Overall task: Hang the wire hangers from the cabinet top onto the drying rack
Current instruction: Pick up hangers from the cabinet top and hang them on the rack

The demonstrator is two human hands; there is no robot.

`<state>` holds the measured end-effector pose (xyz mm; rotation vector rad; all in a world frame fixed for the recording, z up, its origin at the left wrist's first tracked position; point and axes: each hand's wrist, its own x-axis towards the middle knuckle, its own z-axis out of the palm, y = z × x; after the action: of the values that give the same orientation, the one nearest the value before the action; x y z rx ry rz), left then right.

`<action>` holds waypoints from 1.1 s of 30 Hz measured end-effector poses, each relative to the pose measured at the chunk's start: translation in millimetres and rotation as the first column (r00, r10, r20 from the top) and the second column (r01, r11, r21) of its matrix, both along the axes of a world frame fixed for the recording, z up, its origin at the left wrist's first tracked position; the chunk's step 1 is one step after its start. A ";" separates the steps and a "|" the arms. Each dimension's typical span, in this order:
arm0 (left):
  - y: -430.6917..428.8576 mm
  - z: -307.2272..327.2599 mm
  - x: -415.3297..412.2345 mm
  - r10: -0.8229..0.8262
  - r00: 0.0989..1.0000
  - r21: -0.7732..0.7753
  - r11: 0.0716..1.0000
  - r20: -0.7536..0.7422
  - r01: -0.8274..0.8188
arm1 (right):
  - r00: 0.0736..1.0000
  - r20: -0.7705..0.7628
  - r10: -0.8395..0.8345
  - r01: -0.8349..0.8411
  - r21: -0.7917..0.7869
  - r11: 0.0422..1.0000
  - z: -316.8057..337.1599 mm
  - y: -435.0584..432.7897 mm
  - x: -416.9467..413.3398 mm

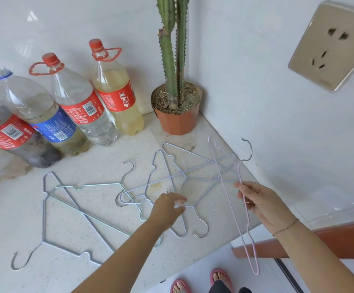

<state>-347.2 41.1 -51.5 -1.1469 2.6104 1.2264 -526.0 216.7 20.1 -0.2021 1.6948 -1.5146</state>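
- Looking down from the head view, we see the left hand with its grip pinched on the neck of a pale blue hanger, mid-counter and toward the near edge.
- That hanger's hook curls toward the near edge just beside the hand. Its frame runs away from the grip toward the far right corner, threaded through a tangle of blue hangers.
- The right hand has its grip clamped on a pink hanger. The hanger's long axis runs from the far right corner out past the near edge, upper end above the tangle, lower end over the floor.
- We judge the next lift turns on that threading: the left hand is the nearer one, and drawing the blue hanger hook-first toward the near edge could drag its neighbours along.
- Silver hangers lie flat on the counter toward its left end, well apart from both hands.
- Plastic bottles line the far edge, and a potted cactus fills the far right corner, near the tangle's far tips.
- The drying rack is not in view.
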 end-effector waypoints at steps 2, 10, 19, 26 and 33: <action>0.2 -4.2 -3.0 0.003 1.000 -0.003 1.000 0.018 -0.003 | 1.000 -0.003 0.002 -0.002 -0.015 1.000 -0.5 5.4 -2.1; 0.8 -5.6 -11.2 -0.029 0.998 -0.064 0.997 0.056 0.032 | 0.998 0.054 0.034 -0.027 -0.126 0.992 -4.6 15.3 -11.0; -4.1 2.7 -12.7 -0.052 0.996 -0.123 0.991 0.078 0.061 | 0.997 0.064 0.030 -0.018 -0.178 0.984 -11.0 19.5 -12.5; -17.8 31.3 -12.2 -0.029 0.995 -0.201 0.980 -0.097 0.009 | 0.999 0.046 0.007 0.003 -0.223 0.975 2.2 18.1 -23.3; -45.5 66.3 -0.9 0.130 0.953 -0.247 0.948 -0.272 -0.200 | 1.000 0.013 0.008 -0.004 -0.255 0.967 17.5 11.9 -28.9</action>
<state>-348.1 -4.4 14.7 -1.3628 3.0048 1.1327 -555.0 228.6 37.5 -0.3309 1.4830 -1.7240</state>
